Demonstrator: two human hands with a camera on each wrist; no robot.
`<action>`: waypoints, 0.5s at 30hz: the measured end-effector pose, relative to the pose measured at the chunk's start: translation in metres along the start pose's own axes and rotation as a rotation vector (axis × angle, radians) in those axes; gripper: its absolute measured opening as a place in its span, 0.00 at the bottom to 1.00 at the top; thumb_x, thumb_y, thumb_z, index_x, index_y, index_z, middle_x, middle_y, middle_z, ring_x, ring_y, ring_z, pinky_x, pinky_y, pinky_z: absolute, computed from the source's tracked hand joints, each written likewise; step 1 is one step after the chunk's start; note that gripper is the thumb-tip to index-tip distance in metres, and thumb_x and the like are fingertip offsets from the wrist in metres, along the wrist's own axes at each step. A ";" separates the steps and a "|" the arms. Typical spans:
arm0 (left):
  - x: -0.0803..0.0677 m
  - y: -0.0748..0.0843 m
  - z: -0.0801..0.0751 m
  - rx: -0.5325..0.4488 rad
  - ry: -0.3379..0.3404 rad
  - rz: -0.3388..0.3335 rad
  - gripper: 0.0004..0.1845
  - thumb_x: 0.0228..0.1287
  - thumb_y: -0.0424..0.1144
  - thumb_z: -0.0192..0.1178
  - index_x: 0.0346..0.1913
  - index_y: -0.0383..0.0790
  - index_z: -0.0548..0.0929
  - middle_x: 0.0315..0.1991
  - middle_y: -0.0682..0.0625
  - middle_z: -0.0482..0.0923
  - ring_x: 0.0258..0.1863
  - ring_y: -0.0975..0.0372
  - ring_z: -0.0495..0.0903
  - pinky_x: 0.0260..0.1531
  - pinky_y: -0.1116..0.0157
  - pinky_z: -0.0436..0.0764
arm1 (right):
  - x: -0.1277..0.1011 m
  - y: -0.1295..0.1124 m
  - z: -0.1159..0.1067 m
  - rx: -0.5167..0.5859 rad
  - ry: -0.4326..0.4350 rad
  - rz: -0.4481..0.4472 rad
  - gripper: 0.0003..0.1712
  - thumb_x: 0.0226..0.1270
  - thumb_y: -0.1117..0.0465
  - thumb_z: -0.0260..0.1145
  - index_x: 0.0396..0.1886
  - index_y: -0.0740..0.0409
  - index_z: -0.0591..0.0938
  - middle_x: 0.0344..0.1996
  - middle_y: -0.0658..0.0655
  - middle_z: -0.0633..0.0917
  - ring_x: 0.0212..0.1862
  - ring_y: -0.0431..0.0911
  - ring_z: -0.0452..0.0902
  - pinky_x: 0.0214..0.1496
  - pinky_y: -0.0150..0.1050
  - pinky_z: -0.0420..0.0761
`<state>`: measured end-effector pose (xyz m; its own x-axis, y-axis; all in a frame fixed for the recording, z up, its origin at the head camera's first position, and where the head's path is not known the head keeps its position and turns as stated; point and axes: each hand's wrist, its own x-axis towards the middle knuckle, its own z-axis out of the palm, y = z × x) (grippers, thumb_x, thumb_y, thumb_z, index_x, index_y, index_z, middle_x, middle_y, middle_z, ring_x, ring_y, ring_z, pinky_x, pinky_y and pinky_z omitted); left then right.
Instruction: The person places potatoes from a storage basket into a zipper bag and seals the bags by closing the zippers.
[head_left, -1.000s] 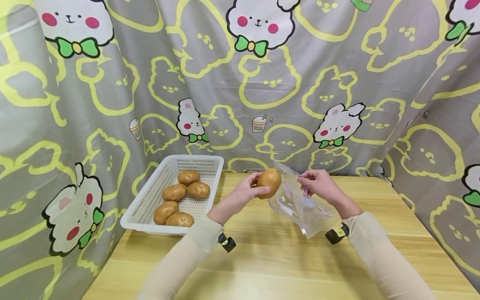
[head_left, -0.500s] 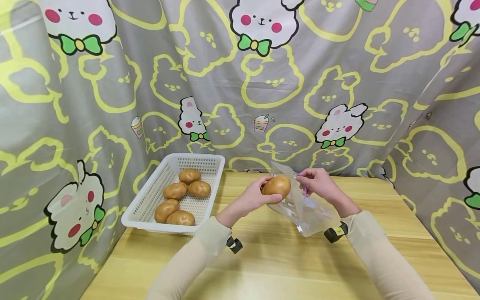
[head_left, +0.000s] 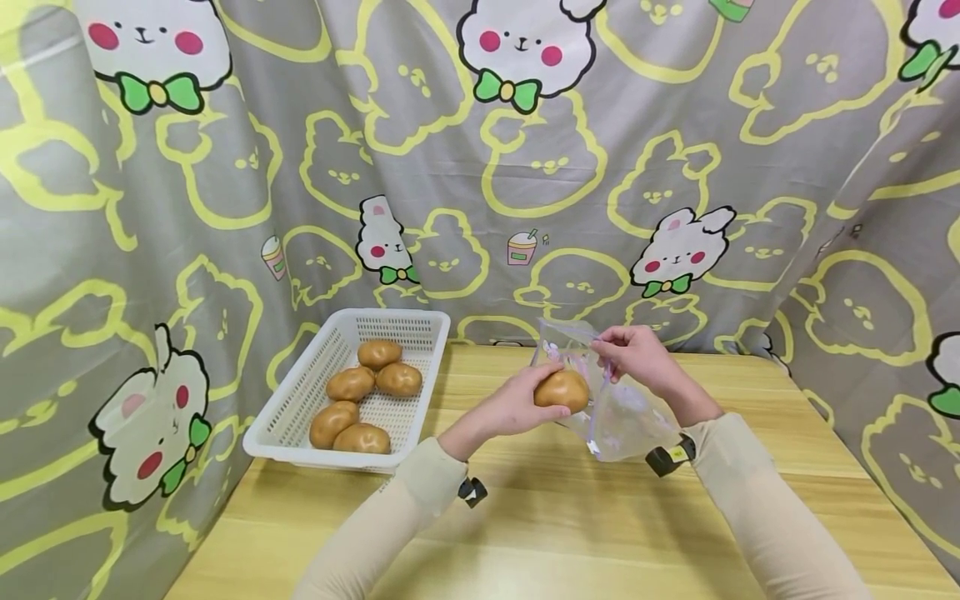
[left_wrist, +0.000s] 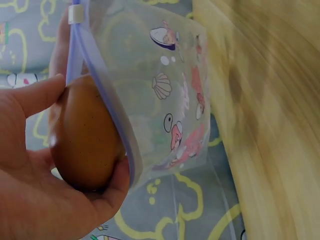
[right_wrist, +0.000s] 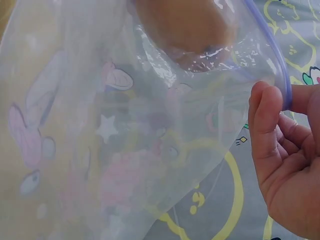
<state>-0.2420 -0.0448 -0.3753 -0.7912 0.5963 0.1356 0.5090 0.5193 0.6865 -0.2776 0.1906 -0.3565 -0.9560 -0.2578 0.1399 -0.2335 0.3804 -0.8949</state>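
The left hand (head_left: 517, 406) curls its fingers and thumb around a brown potato (head_left: 562, 389), cupping it from below and behind, as the left wrist view shows, with the potato's long axis lying roughly level and pointing toward the right hand. The right hand (head_left: 632, 353) pinches the upper rim of a clear zip bag (head_left: 622, 417) printed with pastel sea creatures, thumb and fingers closed on the blue-edged mouth and holding it up above the table. The bag hangs down and away to the right of the potato, its mouth facing the left hand. The potato sits right at that opening: in the left wrist view the blue rim (left_wrist: 112, 125) runs across the potato's side, and the right wrist view looks through the film at the potato's end (right_wrist: 182, 25) near the top of the bag. Left of both hands, well apart, a white slotted basket (head_left: 296, 400) holds five more potatoes (head_left: 364, 392) on the wooden table (head_left: 570, 533), before a cartoon-bunny curtain (head_left: 525, 167).
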 end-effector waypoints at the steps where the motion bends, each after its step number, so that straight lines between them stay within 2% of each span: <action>1: 0.000 0.001 0.000 0.018 -0.017 0.003 0.37 0.60 0.47 0.64 0.70 0.42 0.63 0.61 0.43 0.67 0.48 0.59 0.72 0.47 0.64 0.72 | 0.000 0.000 0.000 0.005 0.002 0.002 0.14 0.69 0.60 0.61 0.38 0.70 0.80 0.22 0.60 0.80 0.18 0.45 0.75 0.22 0.40 0.81; 5: -0.001 0.005 0.001 0.054 -0.076 -0.002 0.37 0.59 0.47 0.64 0.70 0.45 0.63 0.56 0.43 0.67 0.45 0.61 0.72 0.45 0.66 0.72 | 0.001 -0.001 0.001 0.027 0.008 0.012 0.15 0.68 0.60 0.61 0.38 0.72 0.80 0.22 0.59 0.80 0.18 0.45 0.75 0.22 0.40 0.81; 9: -0.002 0.006 0.003 0.076 -0.103 -0.014 0.37 0.58 0.47 0.64 0.70 0.47 0.64 0.53 0.44 0.67 0.42 0.62 0.72 0.41 0.68 0.73 | 0.001 -0.002 0.002 0.033 0.013 0.027 0.14 0.68 0.60 0.61 0.38 0.71 0.80 0.23 0.59 0.80 0.18 0.44 0.75 0.23 0.40 0.81; 12: -0.001 0.007 0.004 0.112 -0.094 -0.021 0.37 0.57 0.49 0.65 0.69 0.48 0.64 0.52 0.45 0.68 0.42 0.62 0.71 0.39 0.68 0.73 | 0.002 -0.002 0.002 0.035 0.008 0.029 0.14 0.68 0.60 0.61 0.38 0.70 0.80 0.24 0.60 0.80 0.18 0.44 0.75 0.24 0.40 0.81; 15: -0.001 0.008 0.004 0.149 -0.056 -0.023 0.37 0.56 0.51 0.67 0.68 0.46 0.67 0.51 0.46 0.70 0.42 0.62 0.72 0.38 0.69 0.73 | 0.002 -0.003 0.003 0.050 0.010 0.032 0.14 0.68 0.60 0.61 0.38 0.70 0.80 0.23 0.60 0.80 0.18 0.43 0.75 0.24 0.40 0.81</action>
<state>-0.2361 -0.0386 -0.3721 -0.7854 0.6140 0.0786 0.5391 0.6159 0.5745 -0.2788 0.1864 -0.3551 -0.9646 -0.2374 0.1148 -0.1938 0.3434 -0.9190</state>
